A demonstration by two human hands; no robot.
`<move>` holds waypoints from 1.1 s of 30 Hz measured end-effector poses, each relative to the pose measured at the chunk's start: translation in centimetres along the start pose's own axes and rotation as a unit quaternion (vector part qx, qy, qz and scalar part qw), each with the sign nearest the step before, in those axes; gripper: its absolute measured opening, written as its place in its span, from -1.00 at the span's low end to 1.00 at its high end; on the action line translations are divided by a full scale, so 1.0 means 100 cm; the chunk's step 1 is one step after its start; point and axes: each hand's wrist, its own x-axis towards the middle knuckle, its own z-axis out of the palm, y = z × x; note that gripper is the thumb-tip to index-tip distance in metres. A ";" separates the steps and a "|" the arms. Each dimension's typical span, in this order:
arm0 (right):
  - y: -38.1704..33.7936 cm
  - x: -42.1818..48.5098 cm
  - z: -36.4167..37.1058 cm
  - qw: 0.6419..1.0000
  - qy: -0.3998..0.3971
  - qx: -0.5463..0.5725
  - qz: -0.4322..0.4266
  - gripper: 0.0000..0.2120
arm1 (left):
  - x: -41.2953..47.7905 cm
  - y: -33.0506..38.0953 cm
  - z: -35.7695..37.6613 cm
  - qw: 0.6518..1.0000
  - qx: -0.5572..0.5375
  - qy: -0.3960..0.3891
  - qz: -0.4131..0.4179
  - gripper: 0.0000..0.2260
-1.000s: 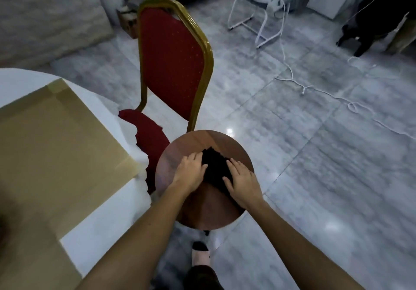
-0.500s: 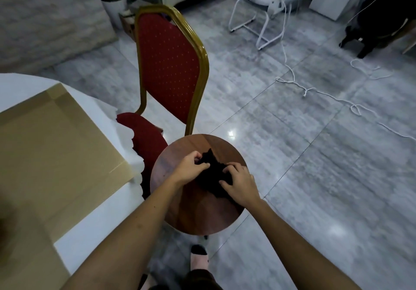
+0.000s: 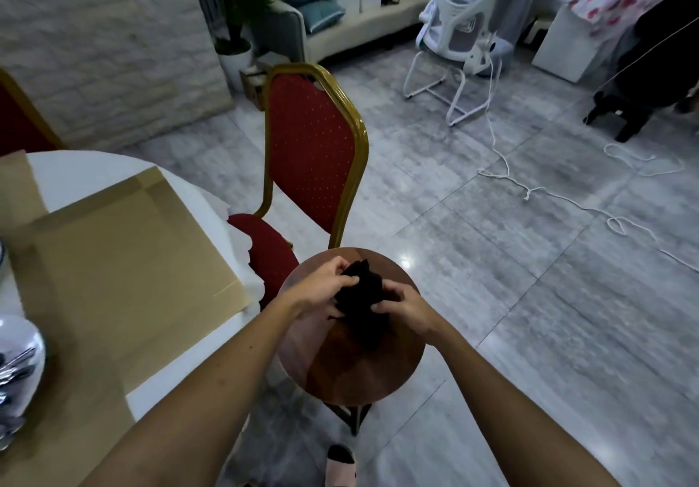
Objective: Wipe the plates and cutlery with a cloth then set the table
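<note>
A black cloth (image 3: 362, 305) is bunched up over a small round wooden stool (image 3: 351, 369). My left hand (image 3: 324, 287) grips its left side with curled fingers. My right hand (image 3: 404, 307) grips its right side. The lower end of the cloth hangs down onto the stool top. At the far left edge a shiny metal bowl (image 3: 19, 335) holds several pieces of cutlery (image 3: 11, 369). A sliver of a plate rim (image 3: 1, 259) shows above it.
A white-clothed round table (image 3: 75, 172) at the left carries flat brown cardboard (image 3: 113, 274). A red chair with a gold frame (image 3: 314, 161) stands between table and stool. White cord (image 3: 529, 191) trails over the grey tile floor at the right. My foot (image 3: 340, 464) is below the stool.
Both hands went from lying flat on the cloth to gathering it up and lifting it off the stool. The view has tilted up and now takes in more of the room.
</note>
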 end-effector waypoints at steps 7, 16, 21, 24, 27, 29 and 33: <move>-0.031 0.012 0.008 0.996 0.063 -0.050 -0.029 -0.79 | -0.013 0.019 -0.020 0.988 0.058 0.129 0.057 -0.92; -0.038 0.006 0.001 0.996 0.060 -0.059 0.013 -0.80 | -0.015 0.024 -0.019 0.991 0.026 0.127 0.027 -0.78; -0.039 0.004 -0.004 0.996 0.017 0.083 0.015 -0.73 | -0.020 0.033 -0.015 0.998 -0.045 0.018 0.031 -0.76; -0.042 0.000 -0.003 0.957 -0.002 0.289 0.008 -0.59 | -0.026 0.046 -0.012 0.993 -0.108 -0.006 0.043 -0.89; -0.046 -0.004 0.000 0.950 -0.054 0.306 0.024 -0.30 | -0.028 0.058 -0.014 0.990 -0.127 0.015 0.065 -0.85; -0.050 -0.007 0.003 0.945 -0.073 0.316 0.033 -0.23 | -0.027 0.061 -0.018 0.989 -0.117 0.033 0.082 -0.94; -0.058 -0.011 0.004 0.951 -0.067 0.288 0.087 -0.18 | -0.027 0.062 -0.023 0.989 -0.098 0.051 0.098 -0.93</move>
